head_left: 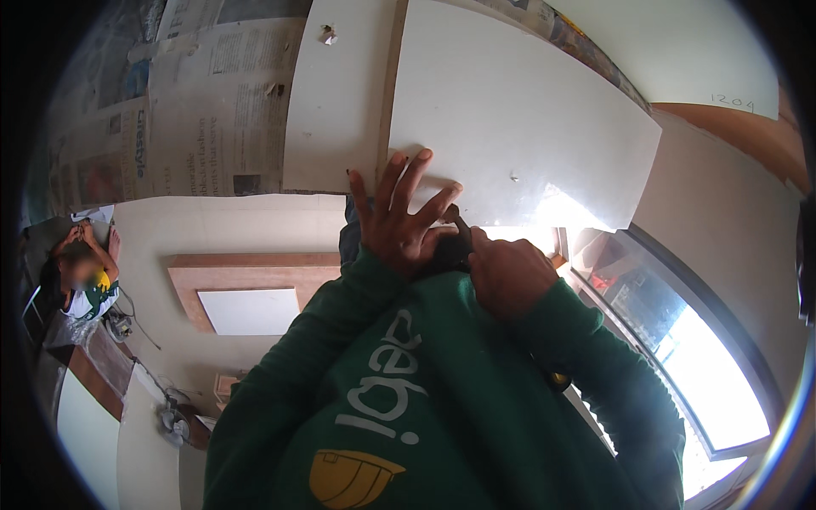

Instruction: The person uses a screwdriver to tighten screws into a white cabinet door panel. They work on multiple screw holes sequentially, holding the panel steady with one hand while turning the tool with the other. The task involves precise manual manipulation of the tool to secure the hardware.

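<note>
Fingers spread, my left hand (399, 212) lies on the near edge of a white board (518, 102), reaching toward its left side. To the right, my right hand (512, 274) is closed round a slim dark hand tool (462, 228). That tool's tip points up at the board's near edge, close to my left thumb and index finger. Its exact kind cannot be made out, as my fingers cover most of it. A narrower white panel (333, 119) lies left of the board, with a brown edge strip between them.
Newspaper sheets (204, 127) cover the surface at the left. Below lies a wooden panel (191, 289) with a white sheet (248, 311). Another person (85, 285) sits at the far left, near cables. A bright window (705, 365) stands at the right.
</note>
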`<state>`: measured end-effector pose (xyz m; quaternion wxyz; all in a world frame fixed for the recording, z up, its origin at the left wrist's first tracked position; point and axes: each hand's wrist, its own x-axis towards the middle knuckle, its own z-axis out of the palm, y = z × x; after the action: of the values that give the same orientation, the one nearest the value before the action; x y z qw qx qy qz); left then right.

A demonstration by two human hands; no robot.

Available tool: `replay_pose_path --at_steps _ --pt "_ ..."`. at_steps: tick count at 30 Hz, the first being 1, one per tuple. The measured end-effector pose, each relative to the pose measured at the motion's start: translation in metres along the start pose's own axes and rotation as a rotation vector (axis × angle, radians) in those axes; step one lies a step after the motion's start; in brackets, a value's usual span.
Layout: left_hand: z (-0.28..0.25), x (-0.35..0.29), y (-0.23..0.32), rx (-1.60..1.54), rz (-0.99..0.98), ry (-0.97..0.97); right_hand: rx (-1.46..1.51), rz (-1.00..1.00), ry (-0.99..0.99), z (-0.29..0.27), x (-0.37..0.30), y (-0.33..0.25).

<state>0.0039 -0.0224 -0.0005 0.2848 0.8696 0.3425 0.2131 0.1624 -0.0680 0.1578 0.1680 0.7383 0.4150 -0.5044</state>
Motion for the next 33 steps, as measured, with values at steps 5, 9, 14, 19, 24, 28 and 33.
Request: replay_pose_path --at_steps 5,9,14,19,24,28,33 --pt "-0.001 0.001 0.000 -0.008 0.005 0.004 -0.067 -0.030 0.020 0.006 0.006 0.001" --pt "0.000 0.000 -0.002 -0.014 0.003 -0.001 -0.068 -0.032 -0.043 -0.004 0.012 -0.003" --pt "0.000 0.000 -0.001 -0.001 0.005 0.003 -0.026 -0.075 -0.114 -0.011 0.021 0.000" --pt "0.001 -0.003 -0.001 0.018 -0.003 0.000 0.002 -0.044 -0.103 0.002 0.026 0.002" --pt "0.003 0.000 -0.001 0.017 -0.003 0.034 0.051 -0.107 -0.041 0.005 0.026 -0.001" --pt "-0.004 0.005 0.004 -0.029 -0.048 -0.011 0.090 -0.065 -0.030 -0.011 0.009 0.003" --pt "-0.001 0.003 0.000 0.000 -0.002 0.018 0.074 -0.081 -0.037 -0.004 0.012 0.006"
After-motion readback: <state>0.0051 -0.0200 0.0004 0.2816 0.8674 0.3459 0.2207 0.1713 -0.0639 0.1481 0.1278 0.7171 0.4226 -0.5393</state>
